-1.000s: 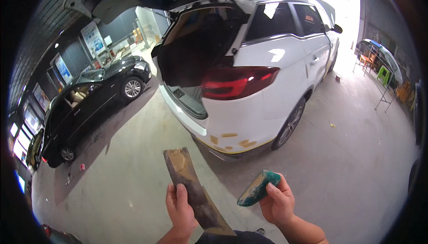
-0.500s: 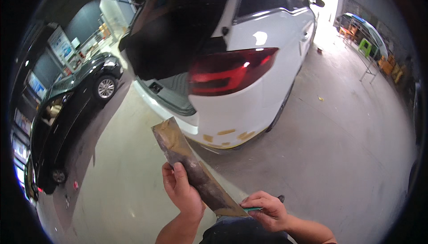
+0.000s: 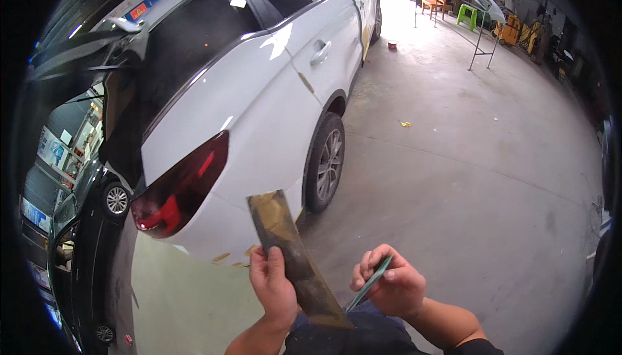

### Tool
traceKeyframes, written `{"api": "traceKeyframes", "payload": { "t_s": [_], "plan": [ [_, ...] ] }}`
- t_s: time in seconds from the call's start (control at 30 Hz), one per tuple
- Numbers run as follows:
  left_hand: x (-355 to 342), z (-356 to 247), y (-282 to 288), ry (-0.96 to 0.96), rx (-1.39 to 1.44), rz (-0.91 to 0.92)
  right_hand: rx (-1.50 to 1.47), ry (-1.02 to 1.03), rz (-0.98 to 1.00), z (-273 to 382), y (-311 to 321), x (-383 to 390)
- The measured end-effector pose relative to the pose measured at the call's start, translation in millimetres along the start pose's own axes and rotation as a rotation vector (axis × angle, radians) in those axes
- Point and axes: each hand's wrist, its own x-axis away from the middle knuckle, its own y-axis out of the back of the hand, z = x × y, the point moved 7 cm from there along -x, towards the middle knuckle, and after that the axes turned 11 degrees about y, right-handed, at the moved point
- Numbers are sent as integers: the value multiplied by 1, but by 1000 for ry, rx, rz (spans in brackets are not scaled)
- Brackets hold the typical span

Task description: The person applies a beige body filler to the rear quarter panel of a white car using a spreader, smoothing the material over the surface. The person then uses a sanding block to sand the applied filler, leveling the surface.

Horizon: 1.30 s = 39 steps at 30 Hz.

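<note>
My left hand (image 3: 271,287) grips a long flat metal plate (image 3: 291,251), smeared with tan filler, and holds it tilted in front of me. My right hand (image 3: 398,284) pinches a thin green spreader (image 3: 368,285), seen almost edge-on, its lower tip at the plate's right edge near the bottom end. Beyond them stands a white SUV (image 3: 259,115) with a red tail light (image 3: 181,189) and tan patches (image 3: 221,258) low on its rear corner, partly hidden by the plate.
The SUV's raised tailgate (image 3: 78,63) is at upper left. A black car (image 3: 83,277) sits at the left edge. At back right are a panel on a metal stand (image 3: 486,6), a green stool (image 3: 466,16) and yellow equipment (image 3: 510,31). A red can (image 3: 392,46) lies on the floor.
My view has swung along the SUV's right side, showing more of the rear wheel and doors. My right hand lowered the spreader to the plate, then turned it upward, edge-on.
</note>
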Motion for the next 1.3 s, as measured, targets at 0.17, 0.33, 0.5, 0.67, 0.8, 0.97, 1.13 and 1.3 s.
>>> {"api": "traceKeyframes", "payload": {
  "t_s": [0.17,0.33,0.5,0.67,0.8,0.97,1.13,1.3],
  "plan": [
    [-48,25,-108,39,-13,-5,660,20,271,80,42,-38],
    [-122,61,-210,27,68,52,326,39,-304,173,137,-94],
    [-236,108,-334,-84,111,19,424,265,-393,291,167,-204],
    [-335,122,-487,-105,98,85,561,371,-313,393,172,-303],
    [-400,122,-613,-117,56,121,853,372,-296,474,194,-381],
    [-511,144,-758,-8,59,115,1126,331,-190,578,247,-508],
    [-609,172,-905,-1,51,79,706,253,-444,710,331,-629],
    [-638,184,-1041,-74,45,-10,226,316,-380,857,344,-723]
  ]
}}
